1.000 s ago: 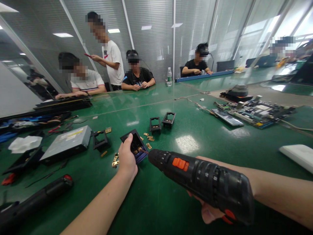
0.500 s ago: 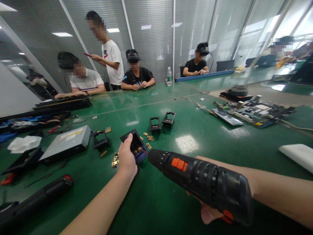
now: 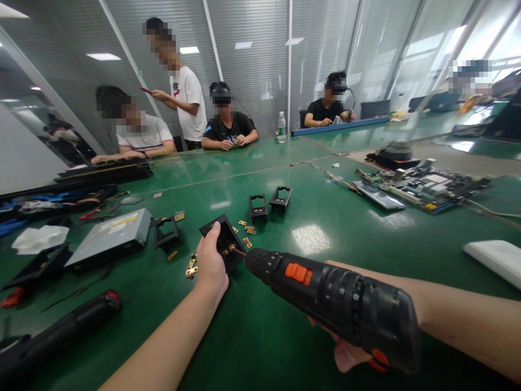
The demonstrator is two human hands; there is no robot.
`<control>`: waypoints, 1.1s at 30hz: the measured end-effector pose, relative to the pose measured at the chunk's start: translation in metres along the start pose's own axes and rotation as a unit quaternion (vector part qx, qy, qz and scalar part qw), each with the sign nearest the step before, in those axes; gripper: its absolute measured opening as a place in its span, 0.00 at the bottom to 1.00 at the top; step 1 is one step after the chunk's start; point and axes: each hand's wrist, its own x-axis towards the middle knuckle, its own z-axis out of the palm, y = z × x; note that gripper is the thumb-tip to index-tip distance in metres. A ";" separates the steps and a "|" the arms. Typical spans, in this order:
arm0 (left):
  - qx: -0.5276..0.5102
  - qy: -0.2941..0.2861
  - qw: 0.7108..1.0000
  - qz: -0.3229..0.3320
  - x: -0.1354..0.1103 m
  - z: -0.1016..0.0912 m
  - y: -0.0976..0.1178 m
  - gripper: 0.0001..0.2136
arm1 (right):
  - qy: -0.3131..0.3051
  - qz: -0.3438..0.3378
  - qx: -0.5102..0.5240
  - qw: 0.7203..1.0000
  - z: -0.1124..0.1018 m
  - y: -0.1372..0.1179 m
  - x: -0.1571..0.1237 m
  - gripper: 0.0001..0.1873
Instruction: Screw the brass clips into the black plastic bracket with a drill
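My left hand (image 3: pixel 210 259) is closed around a black plastic frame (image 3: pixel 222 228), thumb over its near edge, and holds it tilted above the green table. Inside the frame small brass fittings are visible. My right hand (image 3: pixel 350 353) grips a black and orange cordless drill (image 3: pixel 325 290) from below; the drill's body hides most of the fingers. Its thin bit points left and reaches the brass fittings in the frame. Close to my left hand lie small brass plates (image 3: pixel 191 267), and more brass pieces (image 3: pixel 248 243) are scattered just beyond the held frame.
Two similar black frames (image 3: pixel 258 208) stand farther back, another (image 3: pixel 166 233) to the left. A silver disc drive (image 3: pixel 112 239) and a black tool handle (image 3: pixel 77 326) lie left. Circuit boards (image 3: pixel 435 184) and a white box (image 3: pixel 494 260) are at right. Several people sit or stand across the table.
The bluish light on the held frame's lower edge is gone. My hands and the drill have barely moved. Across the table, the person at right has raised one hand.
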 end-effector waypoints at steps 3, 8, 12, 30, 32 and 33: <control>0.003 -0.003 1.000 -0.010 0.001 -0.001 -0.002 0.19 | 0.002 0.005 -0.013 1.000 0.001 -0.002 0.001 0.25; 0.010 -0.002 1.000 -0.006 0.003 -0.003 -0.003 0.19 | 0.019 -0.007 -0.080 0.997 -0.004 -0.010 0.002 0.17; 0.021 -0.001 1.000 -0.020 0.002 -0.003 -0.002 0.19 | 0.106 -0.041 -0.203 0.973 -0.011 -0.012 -0.004 0.36; 0.023 -0.027 0.999 -0.010 -0.010 0.001 -0.004 0.20 | 0.089 -0.167 -0.170 0.967 -0.027 0.027 0.013 0.41; 0.022 -0.023 0.999 -0.005 -0.010 0.001 -0.004 0.20 | 0.119 -0.139 -0.171 0.968 -0.021 0.036 0.016 0.28; 0.023 -0.022 0.999 -0.003 -0.009 0.001 -0.005 0.20 | 0.138 -0.129 -0.173 0.967 -0.017 0.038 0.017 0.23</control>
